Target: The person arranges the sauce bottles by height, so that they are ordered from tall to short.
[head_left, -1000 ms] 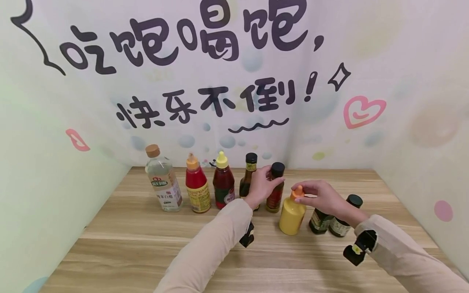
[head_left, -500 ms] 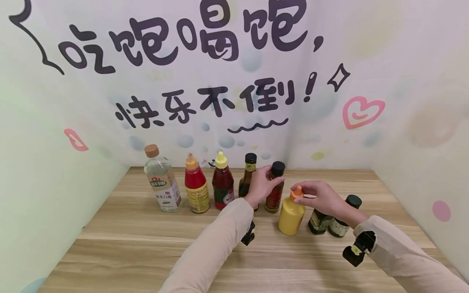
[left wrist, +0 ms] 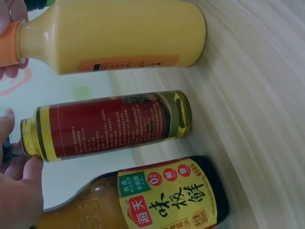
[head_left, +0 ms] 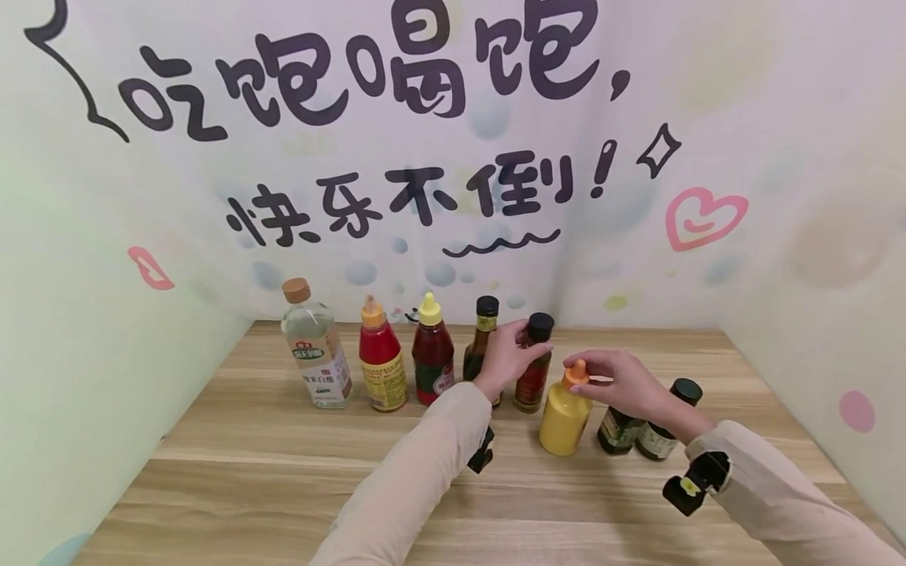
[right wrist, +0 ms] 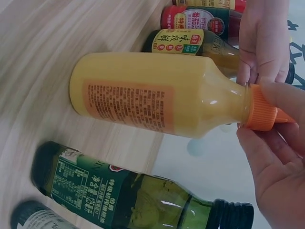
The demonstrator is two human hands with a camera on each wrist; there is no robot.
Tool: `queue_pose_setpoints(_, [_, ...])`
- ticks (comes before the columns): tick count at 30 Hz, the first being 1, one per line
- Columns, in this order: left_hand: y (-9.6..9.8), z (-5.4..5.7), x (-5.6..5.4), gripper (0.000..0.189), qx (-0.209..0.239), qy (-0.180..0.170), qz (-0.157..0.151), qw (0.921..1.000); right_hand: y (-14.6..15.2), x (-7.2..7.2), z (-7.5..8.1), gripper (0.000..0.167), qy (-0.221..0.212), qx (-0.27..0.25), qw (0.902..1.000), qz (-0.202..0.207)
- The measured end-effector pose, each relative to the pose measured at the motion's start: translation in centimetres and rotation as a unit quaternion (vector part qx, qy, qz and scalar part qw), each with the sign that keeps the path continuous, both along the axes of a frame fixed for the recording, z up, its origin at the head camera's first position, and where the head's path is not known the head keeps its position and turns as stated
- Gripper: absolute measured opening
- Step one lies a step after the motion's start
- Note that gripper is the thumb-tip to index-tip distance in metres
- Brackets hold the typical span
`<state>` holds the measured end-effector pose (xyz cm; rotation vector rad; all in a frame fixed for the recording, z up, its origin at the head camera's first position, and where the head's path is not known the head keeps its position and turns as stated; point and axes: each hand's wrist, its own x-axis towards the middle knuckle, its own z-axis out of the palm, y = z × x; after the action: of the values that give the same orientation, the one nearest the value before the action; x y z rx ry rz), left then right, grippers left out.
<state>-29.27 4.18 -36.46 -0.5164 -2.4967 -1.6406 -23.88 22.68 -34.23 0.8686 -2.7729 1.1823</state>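
My left hand [head_left: 504, 358] grips the neck of a slim glass bottle [head_left: 532, 384] with a black cap and a dark red label. The left wrist view shows thumb and fingers at that bottle's gold-banded neck. Beside it, my right hand [head_left: 623, 384] pinches the orange nozzle cap of a yellow squeeze bottle [head_left: 563, 424]. Both bottles stand upright, apart from each other, on the wooden table. Left of the slim bottle is a soy sauce bottle [left wrist: 167, 195], partly hidden by the left hand in the head view.
A clear vinegar bottle [head_left: 322, 362], a red sauce bottle [head_left: 382, 365] and a dark red, yellow-capped bottle [head_left: 433, 358] stand to the left. A green glass bottle [right wrist: 124, 186] and a dark jar-like bottle [head_left: 657, 440] are at the right. A printed cloth [head_left: 425, 267] hangs behind the wooden table [head_left: 283, 487].
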Motion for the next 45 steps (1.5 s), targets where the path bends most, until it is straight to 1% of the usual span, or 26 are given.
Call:
queue_pose_setpoints(8, [0.0,0.0,-0.1,0.028,-0.016,-0.002,-0.005,0.9999,0.1,0.1,-0.2,0.037,-0.008,0.011,0.9999,0.002])
queue_pose_setpoints(12, [0.0,0.0,-0.1,0.028,-0.017,-0.002,-0.004,0.9998,0.0,0.1,-0.3,0.037,0.005,0.015,0.9999,0.001])
queue_pose_setpoints(16, [0.0,0.0,0.0,0.027,-0.017,0.0,-0.006,0.9998,0.1,0.3,-0.4,0.037,0.015,0.018,0.9997,-0.01])
queue_pose_setpoints(21, [0.2,-0.1,0.1,0.025,-0.013,0.002,-0.011,0.9999,0.1,0.6,-0.4,0.036,0.009,0.021,0.9992,-0.032])
queue_pose_setpoints(26, [0.2,-0.2,0.1,0.025,-0.01,0.009,-0.012,0.9998,0.0,0.8,-0.2,0.035,0.014,0.02,0.9989,-0.04])
queue_pose_setpoints(31, [0.2,-0.2,0.1,0.028,-0.009,0.0,-0.011,0.9999,0.0,0.9,-0.1,0.034,0.02,0.021,0.9984,-0.048])
queue_pose_setpoints(36, [0.1,-0.2,0.0,0.029,-0.011,0.004,-0.015,0.9998,0.1,0.9,0.5,0.034,0.024,0.022,0.998,-0.054])
queue_pose_setpoints(41, [-0.1,-0.2,-0.2,0.028,-0.011,0.004,-0.013,0.9998,0.1,0.6,1.6,0.036,0.027,0.009,0.9985,-0.046])
queue_pose_setpoints(45, [-0.2,-0.1,-0.2,0.029,-0.012,0.007,-0.013,0.9998,0.1,0.4,2.5,0.037,0.026,0.012,0.9984,-0.048])
